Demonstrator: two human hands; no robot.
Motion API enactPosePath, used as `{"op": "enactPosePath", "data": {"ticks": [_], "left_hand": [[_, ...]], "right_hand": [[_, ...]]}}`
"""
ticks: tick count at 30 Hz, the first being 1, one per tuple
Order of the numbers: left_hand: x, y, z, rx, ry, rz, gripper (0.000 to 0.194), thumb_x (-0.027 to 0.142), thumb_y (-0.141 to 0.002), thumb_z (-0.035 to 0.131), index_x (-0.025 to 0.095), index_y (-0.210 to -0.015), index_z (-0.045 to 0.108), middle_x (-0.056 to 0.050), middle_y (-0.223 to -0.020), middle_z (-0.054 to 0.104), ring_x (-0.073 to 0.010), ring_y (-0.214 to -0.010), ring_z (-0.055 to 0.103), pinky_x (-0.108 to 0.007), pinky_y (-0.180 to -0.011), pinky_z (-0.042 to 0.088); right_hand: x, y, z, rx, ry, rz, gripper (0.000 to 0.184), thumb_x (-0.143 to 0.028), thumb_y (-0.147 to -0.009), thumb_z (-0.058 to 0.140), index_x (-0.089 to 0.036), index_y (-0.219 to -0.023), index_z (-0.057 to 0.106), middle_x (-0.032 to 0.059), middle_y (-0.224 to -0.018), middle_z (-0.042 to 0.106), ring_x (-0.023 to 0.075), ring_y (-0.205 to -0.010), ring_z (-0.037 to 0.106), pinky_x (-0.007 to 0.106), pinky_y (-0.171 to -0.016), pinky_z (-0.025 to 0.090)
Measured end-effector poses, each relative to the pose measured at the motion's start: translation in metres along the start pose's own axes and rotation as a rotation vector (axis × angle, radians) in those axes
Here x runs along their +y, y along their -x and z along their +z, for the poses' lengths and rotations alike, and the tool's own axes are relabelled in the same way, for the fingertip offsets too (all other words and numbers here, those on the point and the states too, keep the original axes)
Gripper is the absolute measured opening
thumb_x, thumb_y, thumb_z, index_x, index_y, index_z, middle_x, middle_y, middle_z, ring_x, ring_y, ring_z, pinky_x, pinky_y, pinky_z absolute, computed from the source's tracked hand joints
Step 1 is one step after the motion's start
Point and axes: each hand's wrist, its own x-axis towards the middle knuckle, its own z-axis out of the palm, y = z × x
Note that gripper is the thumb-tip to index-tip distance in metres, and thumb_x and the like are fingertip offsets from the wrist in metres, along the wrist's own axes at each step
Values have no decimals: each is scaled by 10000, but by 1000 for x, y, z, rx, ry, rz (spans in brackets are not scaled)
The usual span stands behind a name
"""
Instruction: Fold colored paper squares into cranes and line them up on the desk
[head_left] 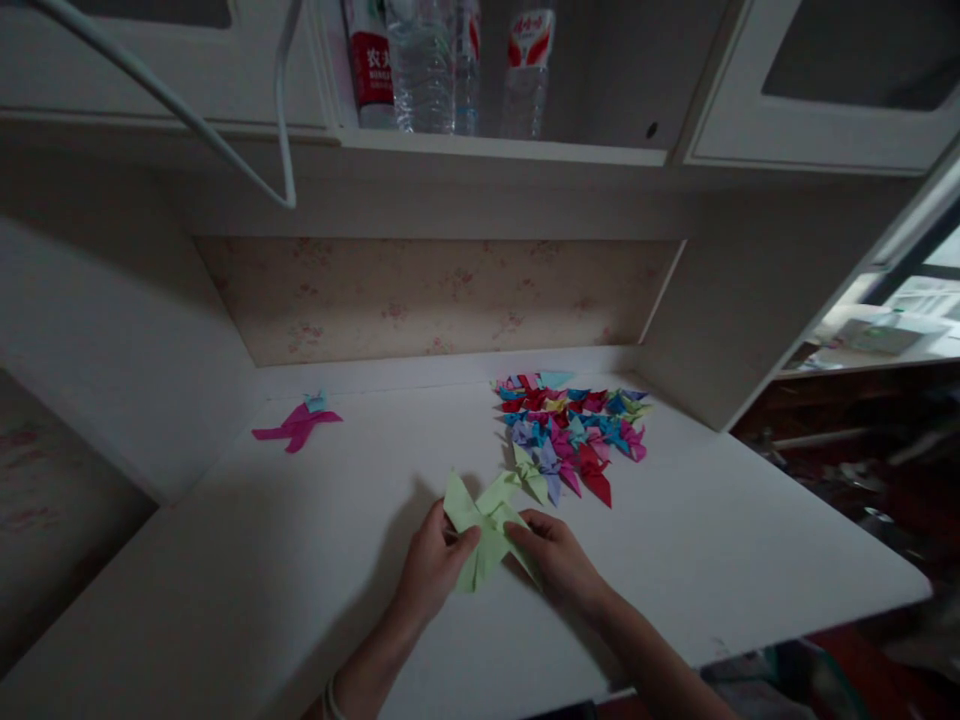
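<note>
A partly folded sheet of light green origami paper point(486, 545) is held between my two hands, just above the white desk. My left hand point(439, 555) pinches its left side, thumb on the near face and fingers behind. On the right side, my right hand point(555, 555) grips the same paper between thumb and fingers. The paper has several pointed flaps spread outward, with creases across its middle. Behind it, several rows of small colourful folded paper pieces point(574, 432) lie on the desk, a light green one point(530, 473) nearest my hands.
Magenta folded paper point(298, 427) with a light blue piece point(316, 402) lies at the back left of the white desk point(337, 560). Overhead, a shelf point(495, 148) holds several plastic bottles point(424, 70). A white cable or bar point(187, 115) hangs at upper left. The desk's front edge lies close by.
</note>
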Motion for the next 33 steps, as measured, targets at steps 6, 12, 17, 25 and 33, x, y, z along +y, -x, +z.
{"op": "enactPosePath", "data": {"ticks": [6,12,17,25,33], "left_hand": [[-5,18,44,-102,-123,-8,271,308,-751,659,173,-979,599,-87,-891,708,-216,-784,657,-269,-671,462],[-7,15,69,-110,-253,0,493,308,-703,686,161,-1162,584,-55,-752,699,-204,-667,632,-265,-593,426],[-10,11,71,-211,-215,-71,466,268,-727,623,162,-1178,572,-34,-743,681,-124,-454,548,-225,-429,362],[-10,11,52,-212,-157,-89,250,301,-766,556,158,-943,658,-53,-826,675,-85,-435,553,-181,-384,368],[-2,-18,-25,-48,-173,-18,190,317,-736,571,155,-781,659,-20,-713,648,-78,-408,521,-186,-388,343]], "right_hand": [[-7,39,-50,78,434,24,406,-534,-801,562,-143,-698,607,-26,-584,498,98,-523,412,221,-476,299],[-8,56,-86,143,743,35,448,-568,-838,445,-170,-675,570,-16,-597,523,134,-594,471,231,-537,333],[-11,54,-101,150,1046,25,438,-528,-880,367,-195,-679,568,14,-601,589,161,-592,540,250,-553,327],[-22,54,-106,260,1439,107,426,-561,-886,343,-262,-799,634,100,-745,708,278,-715,682,297,-538,345],[-40,45,-90,381,1412,58,389,-547,-860,380,-289,-966,651,99,-746,714,297,-681,682,317,-515,372]]}}
